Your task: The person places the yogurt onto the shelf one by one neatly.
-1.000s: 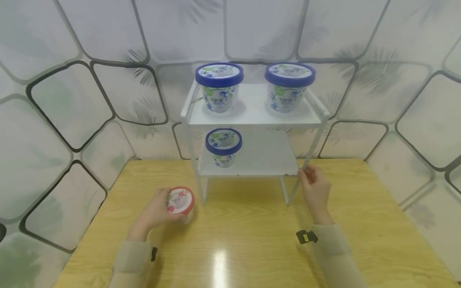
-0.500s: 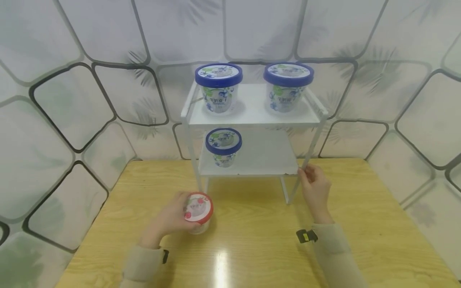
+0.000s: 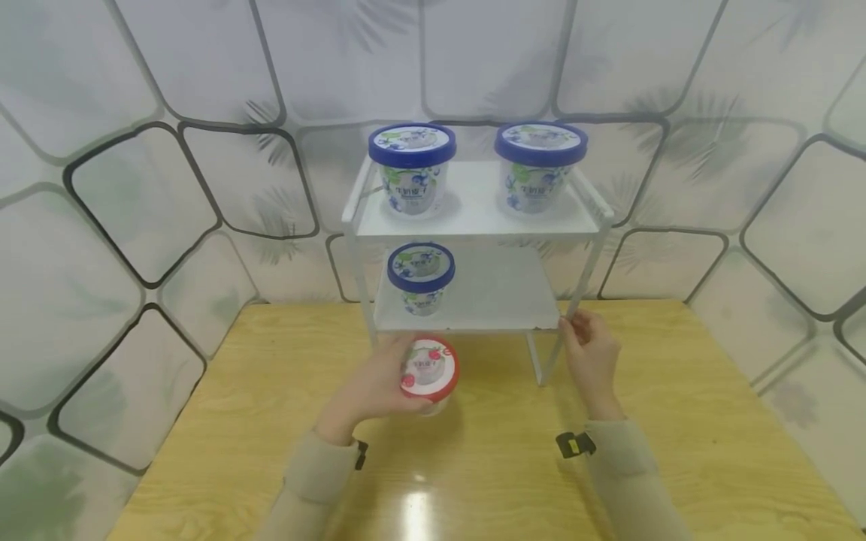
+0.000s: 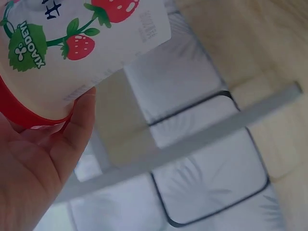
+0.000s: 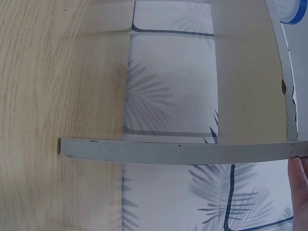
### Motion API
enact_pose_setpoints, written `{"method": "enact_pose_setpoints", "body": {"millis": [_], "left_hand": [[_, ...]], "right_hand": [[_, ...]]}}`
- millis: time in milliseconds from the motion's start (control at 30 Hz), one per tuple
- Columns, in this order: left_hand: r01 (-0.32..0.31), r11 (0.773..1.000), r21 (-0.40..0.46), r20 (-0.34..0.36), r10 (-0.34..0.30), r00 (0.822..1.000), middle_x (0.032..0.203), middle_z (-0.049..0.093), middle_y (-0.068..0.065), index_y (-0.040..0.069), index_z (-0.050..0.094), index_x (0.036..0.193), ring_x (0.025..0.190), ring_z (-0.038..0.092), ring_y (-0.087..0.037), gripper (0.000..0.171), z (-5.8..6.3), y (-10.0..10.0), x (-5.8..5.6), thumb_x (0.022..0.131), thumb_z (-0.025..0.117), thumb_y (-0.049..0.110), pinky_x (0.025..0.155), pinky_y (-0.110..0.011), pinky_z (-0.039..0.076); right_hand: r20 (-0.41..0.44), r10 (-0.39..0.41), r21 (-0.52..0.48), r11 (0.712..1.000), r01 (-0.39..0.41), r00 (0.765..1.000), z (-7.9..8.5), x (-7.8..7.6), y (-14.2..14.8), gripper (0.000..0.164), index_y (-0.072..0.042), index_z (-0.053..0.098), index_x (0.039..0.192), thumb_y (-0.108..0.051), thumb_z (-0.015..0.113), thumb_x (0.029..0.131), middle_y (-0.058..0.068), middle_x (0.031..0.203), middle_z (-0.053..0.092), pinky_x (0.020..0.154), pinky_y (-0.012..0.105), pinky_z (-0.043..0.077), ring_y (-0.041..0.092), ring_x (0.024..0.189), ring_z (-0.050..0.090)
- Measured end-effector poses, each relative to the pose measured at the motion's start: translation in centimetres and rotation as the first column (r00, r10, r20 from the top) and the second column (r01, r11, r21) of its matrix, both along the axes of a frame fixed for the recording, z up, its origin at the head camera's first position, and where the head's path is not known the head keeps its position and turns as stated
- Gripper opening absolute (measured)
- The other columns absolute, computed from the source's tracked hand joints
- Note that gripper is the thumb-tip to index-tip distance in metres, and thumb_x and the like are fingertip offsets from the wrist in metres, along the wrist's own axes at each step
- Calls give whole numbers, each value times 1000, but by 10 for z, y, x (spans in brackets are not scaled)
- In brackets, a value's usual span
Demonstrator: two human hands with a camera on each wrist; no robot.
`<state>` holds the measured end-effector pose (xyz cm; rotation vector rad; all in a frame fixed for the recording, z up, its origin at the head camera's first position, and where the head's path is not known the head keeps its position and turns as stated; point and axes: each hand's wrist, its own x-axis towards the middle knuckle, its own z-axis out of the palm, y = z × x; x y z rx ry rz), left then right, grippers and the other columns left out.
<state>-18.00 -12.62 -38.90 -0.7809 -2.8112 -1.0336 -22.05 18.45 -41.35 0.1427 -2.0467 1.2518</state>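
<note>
My left hand (image 3: 372,385) grips a tub with a red lid (image 3: 429,368) from its left side, in front of the white two-tier rack (image 3: 473,225). In the left wrist view the tub (image 4: 103,48) shows strawberries printed on its white wall, tilted in that picture, with fingers round the red rim. My right hand (image 3: 592,359) holds the rack's front right leg at the lower shelf's corner, fingers curled. The right wrist view shows only a fingertip at that leg (image 5: 183,153); the rest of the grip is hidden.
Two blue-lidded tubs stand on the rack's top shelf, one left (image 3: 413,173) and one right (image 3: 537,173). A third blue-lidded tub (image 3: 422,278) sits at the left of the lower shelf. The rack stands on a wooden table (image 3: 501,466) before a patterned wall (image 3: 487,60).
My left hand has carried the red-lidded tub rightward, then up toward the front edge of the rack's lower shelf. The right hand has kept its place at the rack's leg.
</note>
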Motion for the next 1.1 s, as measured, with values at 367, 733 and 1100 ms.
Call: {"method": "enact_pose_setpoints", "body": {"millis": [367, 733, 1100], "left_hand": [[80, 997, -16, -166, -82, 983, 125, 38, -4, 6, 31, 131, 107, 41, -14, 96, 50, 44, -4, 57, 76, 46, 87, -31, 42], [-16, 1000, 20, -128, 18, 992, 121, 40, -6, 6, 33, 130, 100, 44, -15, 94, 73, 81, -35, 58, 74, 48, 83, -33, 45], [-60, 998, 27, -156, 64, 986, 119, 44, -9, 4, 36, 126, 99, 47, -17, 89, 71, 111, -62, 58, 75, 47, 83, -30, 44]], "right_hand": [[-17, 8, -17, 1000, -9, 1000, 1, 0, -1, 20, 10, 55, 96, 5, 62, 78, 21, 88, 63, 67, 8, 46, 32, 78, 62], [-14, -14, -25, 1000, 13, 1000, -4, -2, -1, 20, 10, 55, 95, 4, 62, 78, 22, 88, 62, 66, 6, 45, 32, 76, 61], [-46, -28, -24, 999, 27, 999, 19, 15, -15, 17, 15, 53, 91, 12, 60, 76, 28, 84, 60, 66, 4, 43, 39, 74, 60]]}}
